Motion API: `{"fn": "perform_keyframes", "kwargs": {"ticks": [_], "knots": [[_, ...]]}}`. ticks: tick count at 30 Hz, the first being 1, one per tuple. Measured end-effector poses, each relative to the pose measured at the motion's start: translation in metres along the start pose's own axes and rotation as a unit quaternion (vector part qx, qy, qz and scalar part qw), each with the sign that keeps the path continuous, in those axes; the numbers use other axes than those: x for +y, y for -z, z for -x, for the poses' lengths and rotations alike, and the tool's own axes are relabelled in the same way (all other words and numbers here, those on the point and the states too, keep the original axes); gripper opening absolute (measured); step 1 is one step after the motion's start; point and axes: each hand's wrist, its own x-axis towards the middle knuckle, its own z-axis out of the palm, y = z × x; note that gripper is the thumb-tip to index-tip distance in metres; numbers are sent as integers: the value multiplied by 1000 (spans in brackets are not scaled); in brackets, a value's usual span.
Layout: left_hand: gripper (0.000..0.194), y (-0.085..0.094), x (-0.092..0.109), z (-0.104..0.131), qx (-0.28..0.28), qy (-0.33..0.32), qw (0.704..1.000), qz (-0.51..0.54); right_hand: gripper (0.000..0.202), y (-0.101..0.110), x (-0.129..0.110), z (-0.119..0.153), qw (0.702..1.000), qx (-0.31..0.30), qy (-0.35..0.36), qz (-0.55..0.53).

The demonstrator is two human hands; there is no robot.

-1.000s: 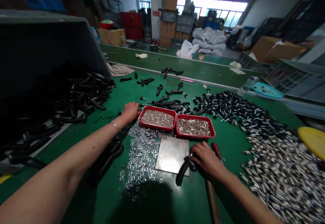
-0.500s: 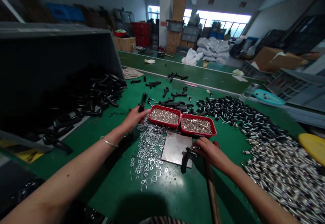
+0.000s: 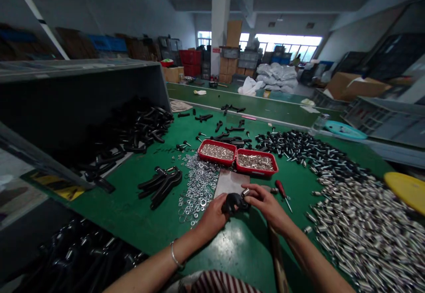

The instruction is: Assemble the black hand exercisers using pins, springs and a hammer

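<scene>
The left hand (image 3: 214, 217) partly covers the black curved part (image 3: 233, 202), its grip end hidden; the fingers are curled closed around it. The right hand (image 3: 264, 201) pinches a short metal cylinder (image 3: 245, 192) at the part's right side; whether it is seated cannot be determined. The part appears dark and hooked, held above the near edge of the metal plate (image 3: 227, 182), itself partly covered.

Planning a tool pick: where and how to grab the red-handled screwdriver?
Probably best by the red handle, pinched across its width from above, leaning in from the picture's right: it's thicker than the shaft, lies slanted, and a metal piece crowds its left side.
</scene>
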Motion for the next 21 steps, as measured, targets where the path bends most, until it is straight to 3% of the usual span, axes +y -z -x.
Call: {"fn": "perform_keyframes", "kwargs": {"ticks": [5, 8, 12, 15, 18, 21], "knots": [[20, -17, -2, 10, -1, 22, 1000, 21, 44, -8, 25, 4, 976, -30, -103, -190], [33, -19, -2, 3, -9, 36, 999, 29, 45, -16, 29, -4, 971, 17, -108, -212], [41, 4, -2, -13, 18, 48, 998, 25, 46, -23, 19, -19, 986, 134, -47, -93], [41, 30, -1, -21, 34, 122, 990, 67, 47, -26, 10, -29, 981, 187, -40, 10], [45, 45, 2, -27, 5, 185, 965, 186, 49, -29, 8, -38, 983, 174, -58, 10], [35, 45, 5, -36, 10, 204, 932, 299, 44, -31, 15, -49, 991, 131, -36, -16]]}}
